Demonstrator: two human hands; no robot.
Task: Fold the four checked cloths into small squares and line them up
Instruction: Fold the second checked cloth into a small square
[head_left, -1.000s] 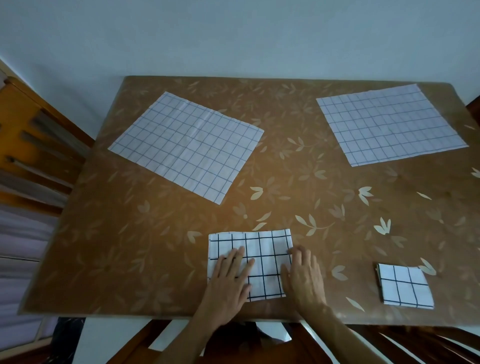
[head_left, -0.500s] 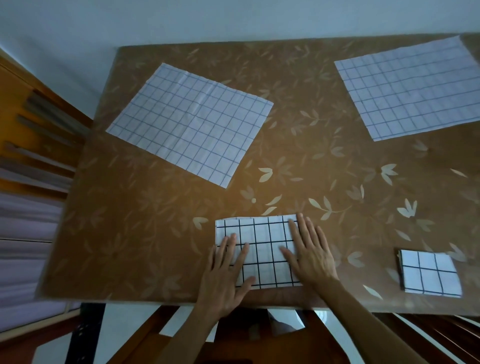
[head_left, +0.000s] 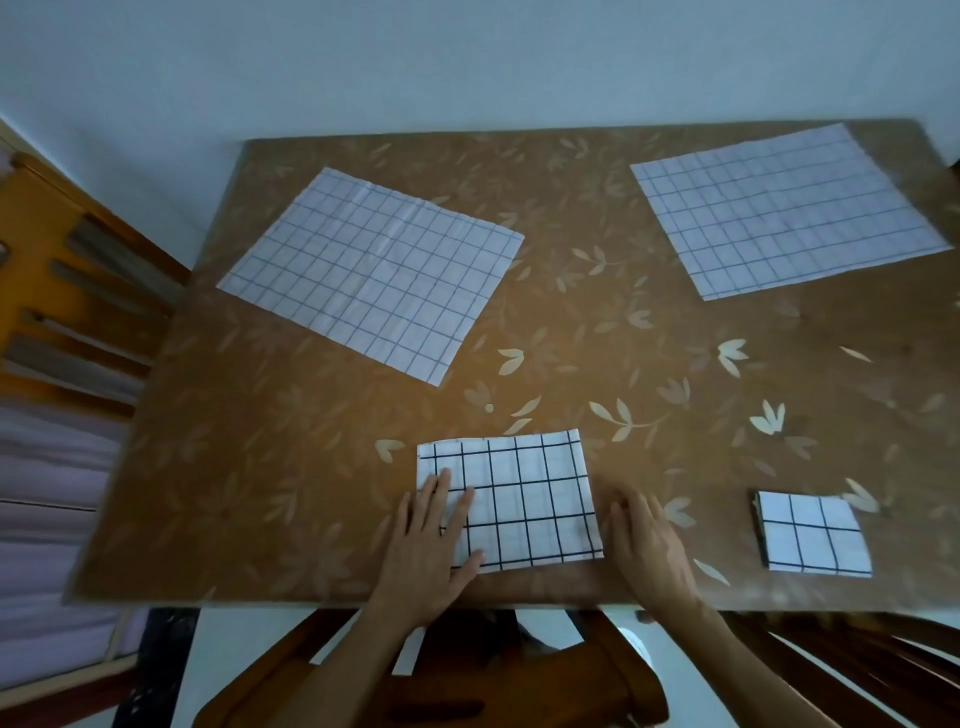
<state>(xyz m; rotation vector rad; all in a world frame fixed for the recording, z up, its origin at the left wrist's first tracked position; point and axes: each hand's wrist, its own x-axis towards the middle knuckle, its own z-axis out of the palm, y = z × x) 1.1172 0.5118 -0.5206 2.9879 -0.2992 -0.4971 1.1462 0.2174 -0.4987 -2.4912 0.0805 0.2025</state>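
Brown table (head_left: 322, 493): left hand (head_left: 431, 545) fingers flat on half-folded cloth (head_left: 524, 499); blurred right hand (head_left: 649, 551) fingers spread, empty.

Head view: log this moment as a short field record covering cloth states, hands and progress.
surface: brown leaf-patterned table
folded small square: one, near right
half-folded cloth: near centre, a rectangle
unfolded cloths: two, far left and far right
left hand: flat on the half-folded cloth's left part
right hand: on the table beside its right edge, blurred
progress: one of four finished; no line-up yet
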